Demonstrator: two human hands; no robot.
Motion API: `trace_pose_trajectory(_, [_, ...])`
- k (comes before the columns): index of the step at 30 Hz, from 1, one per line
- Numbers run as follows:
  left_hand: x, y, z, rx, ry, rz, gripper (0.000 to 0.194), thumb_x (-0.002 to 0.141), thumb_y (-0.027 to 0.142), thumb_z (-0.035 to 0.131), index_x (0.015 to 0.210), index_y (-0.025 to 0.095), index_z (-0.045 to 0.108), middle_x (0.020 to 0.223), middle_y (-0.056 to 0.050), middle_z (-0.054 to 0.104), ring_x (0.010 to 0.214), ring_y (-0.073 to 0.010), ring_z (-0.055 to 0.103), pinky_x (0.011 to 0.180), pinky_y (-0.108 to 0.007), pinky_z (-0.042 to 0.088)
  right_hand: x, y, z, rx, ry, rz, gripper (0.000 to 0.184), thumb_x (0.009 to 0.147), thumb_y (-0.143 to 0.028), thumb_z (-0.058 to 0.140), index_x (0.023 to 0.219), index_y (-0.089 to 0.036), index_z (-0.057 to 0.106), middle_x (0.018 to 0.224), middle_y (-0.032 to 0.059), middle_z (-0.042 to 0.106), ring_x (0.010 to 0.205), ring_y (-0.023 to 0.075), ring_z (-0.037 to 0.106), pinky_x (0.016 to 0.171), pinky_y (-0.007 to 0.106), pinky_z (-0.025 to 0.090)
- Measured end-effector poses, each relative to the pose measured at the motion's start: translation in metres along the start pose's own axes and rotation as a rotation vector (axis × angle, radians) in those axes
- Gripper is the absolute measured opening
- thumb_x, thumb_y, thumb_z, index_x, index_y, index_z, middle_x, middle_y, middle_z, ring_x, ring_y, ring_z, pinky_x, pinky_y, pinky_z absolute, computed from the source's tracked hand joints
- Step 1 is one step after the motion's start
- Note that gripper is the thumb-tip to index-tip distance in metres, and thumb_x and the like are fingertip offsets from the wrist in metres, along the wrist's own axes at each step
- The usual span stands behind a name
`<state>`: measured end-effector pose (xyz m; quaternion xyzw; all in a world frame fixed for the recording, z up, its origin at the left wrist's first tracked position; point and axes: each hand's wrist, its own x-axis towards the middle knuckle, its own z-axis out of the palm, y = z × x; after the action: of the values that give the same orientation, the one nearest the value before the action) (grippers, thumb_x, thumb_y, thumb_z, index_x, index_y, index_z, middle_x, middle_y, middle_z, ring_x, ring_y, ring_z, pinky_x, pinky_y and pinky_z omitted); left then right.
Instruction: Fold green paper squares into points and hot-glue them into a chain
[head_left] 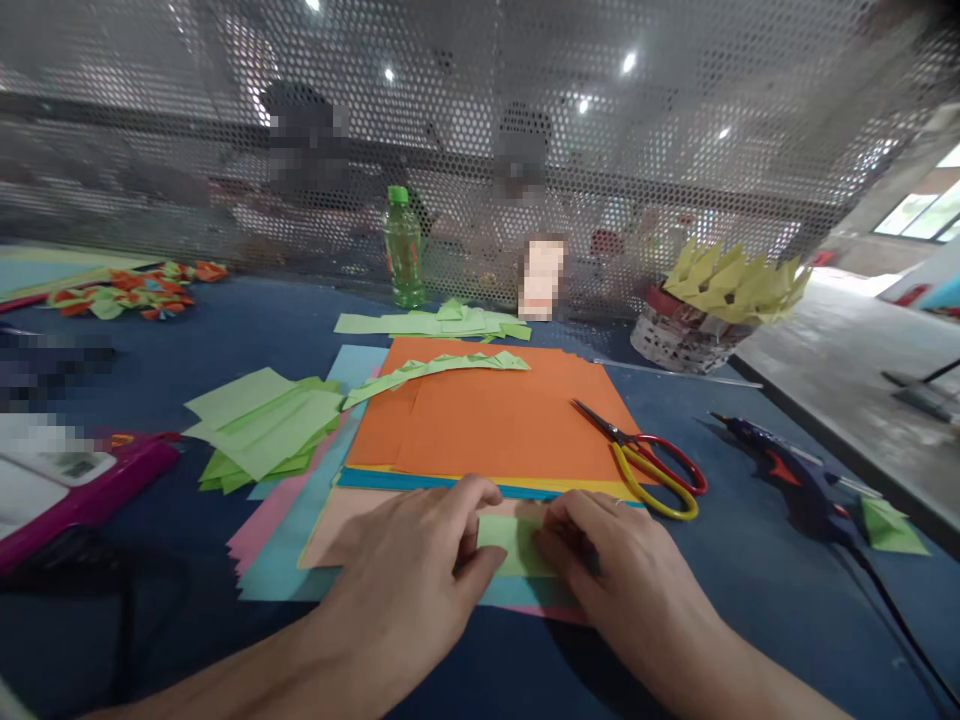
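Observation:
A small light green paper piece (511, 545) lies over the stacked coloured sheets between my two hands. My left hand (420, 565) is at its left edge, thumb and forefinger apart in a curve. My right hand (622, 570) has its fingers bent together over the right edge of the piece, gripping it; the fingertips are partly hidden. Beyond my hands, orange sheets (517, 420) top the stack, and a folded green paper strip (442, 368) rests across them. Scissors (637, 460) with red and yellow handles lie on the stack's right side, blades slightly apart.
Green paper pieces (266, 425) are piled left, with more green strips (435, 322) behind. A green bottle (405, 250) stands near the perforated screen. Right are a glue gun (795, 475) with its cable and a pot (686, 330) with yellow folded paper. A magenta-edged object (135, 480) sits left.

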<state>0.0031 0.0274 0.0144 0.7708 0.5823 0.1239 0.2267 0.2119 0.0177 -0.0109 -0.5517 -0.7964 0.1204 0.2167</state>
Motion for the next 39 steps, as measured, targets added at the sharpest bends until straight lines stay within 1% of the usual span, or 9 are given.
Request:
trace_pose_trajectory(13, [-0.001, -0.003, 0.003, -0.003, 0.028, 0.041, 0.027, 0.086, 0.023, 0.057, 0.112, 0.028, 0.059, 0.073, 0.005, 0.062, 0.073, -0.0204, 0.062, 0.061, -0.029, 0.032, 0.002, -0.001, -0.001, -0.012, -0.029, 0.038, 0.013, 0.089, -0.014, 0.062, 0.08, -0.021, 0.056, 0.076, -0.0016, 0.066, 0.068, 0.0178, 0.062, 0.062, 0.028, 0.034])
trace_pose_trajectory(19, [-0.005, -0.004, 0.004, 0.052, 0.029, 0.079, 0.028, 0.088, 0.021, 0.056, 0.115, 0.026, 0.057, 0.079, 0.003, 0.063, 0.076, -0.0227, 0.062, 0.064, -0.032, 0.037, 0.002, -0.003, -0.001, -0.049, -0.041, 0.039, 0.012, 0.091, -0.017, 0.061, 0.081, -0.021, 0.056, 0.076, -0.001, 0.066, 0.07, 0.0188, 0.063, 0.062, 0.028, 0.035])
trace_pose_trajectory(21, [-0.007, -0.005, 0.006, 0.075, 0.107, 0.136, 0.03, 0.087, 0.019, 0.058, 0.117, 0.024, 0.056, 0.089, -0.001, 0.063, 0.084, -0.0246, 0.062, 0.069, -0.034, 0.04, 0.002, -0.003, -0.001, -0.051, -0.045, 0.043, 0.012, 0.091, -0.017, 0.061, 0.081, -0.021, 0.056, 0.076, -0.0007, 0.066, 0.069, 0.0187, 0.063, 0.062, 0.028, 0.035])
trace_pose_trajectory(24, [-0.008, -0.008, 0.009, 0.117, 0.241, 0.314, 0.029, 0.088, 0.014, 0.056, 0.116, 0.021, 0.057, 0.104, -0.005, 0.06, 0.094, -0.0255, 0.058, 0.077, -0.037, 0.043, 0.002, -0.004, -0.002, -0.022, -0.05, 0.052, 0.01, 0.089, -0.014, 0.061, 0.088, -0.022, 0.055, 0.073, -0.0021, 0.065, 0.065, 0.0173, 0.061, 0.059, 0.027, 0.034])
trace_pose_trajectory(28, [-0.01, -0.012, 0.021, 0.188, 0.205, 0.575, 0.026, 0.089, 0.005, 0.042, 0.091, 0.02, 0.063, 0.095, -0.004, 0.059, 0.083, -0.0199, 0.055, 0.07, -0.031, 0.043, 0.002, -0.002, -0.002, 0.009, -0.04, 0.056, 0.023, 0.084, -0.01, 0.06, 0.101, -0.023, 0.052, 0.068, -0.0049, 0.059, 0.06, 0.0167, 0.058, 0.058, 0.026, 0.034])
trace_pose_trajectory(29, [-0.011, -0.014, 0.025, 0.219, 0.167, 0.608, 0.026, 0.088, 0.004, 0.042, 0.09, 0.02, 0.063, 0.092, -0.003, 0.06, 0.082, -0.0192, 0.055, 0.069, -0.03, 0.043, 0.002, -0.001, -0.002, 0.004, -0.036, 0.055, 0.024, 0.083, -0.01, 0.06, 0.101, -0.023, 0.052, 0.067, -0.0053, 0.058, 0.059, 0.0165, 0.057, 0.058, 0.026, 0.034])
trace_pose_trajectory(32, [-0.015, -0.021, 0.037, 0.295, 0.292, 0.704, 0.026, 0.084, 0.003, 0.043, 0.092, 0.018, 0.063, 0.082, -0.003, 0.058, 0.072, -0.0196, 0.051, 0.063, -0.031, 0.043, 0.002, 0.0, -0.001, -0.001, -0.035, 0.039, 0.023, 0.084, -0.011, 0.059, 0.101, -0.023, 0.051, 0.066, -0.006, 0.054, 0.056, 0.0155, 0.053, 0.056, 0.025, 0.033])
trace_pose_trajectory(35, [-0.02, -0.025, 0.042, 0.362, 0.345, 0.767, 0.024, 0.083, 0.005, 0.046, 0.095, 0.017, 0.064, 0.085, -0.004, 0.06, 0.072, -0.0204, 0.052, 0.064, -0.033, 0.044, 0.003, 0.0, -0.002, 0.006, -0.025, 0.02, 0.023, 0.084, -0.011, 0.059, 0.101, -0.022, 0.05, 0.066, -0.0062, 0.052, 0.056, 0.0149, 0.051, 0.056, 0.025, 0.033])
trace_pose_trajectory(39, [-0.023, -0.023, 0.041, 0.453, 0.27, 0.752, 0.02, 0.088, 0.015, 0.053, 0.104, 0.017, 0.065, 0.087, -0.004, 0.061, 0.073, -0.0211, 0.053, 0.067, -0.034, 0.046, 0.003, 0.0, -0.004, 0.024, -0.026, 0.025, 0.022, 0.085, -0.01, 0.058, 0.1, -0.022, 0.05, 0.066, -0.0065, 0.052, 0.056, 0.0146, 0.051, 0.056, 0.025, 0.034])
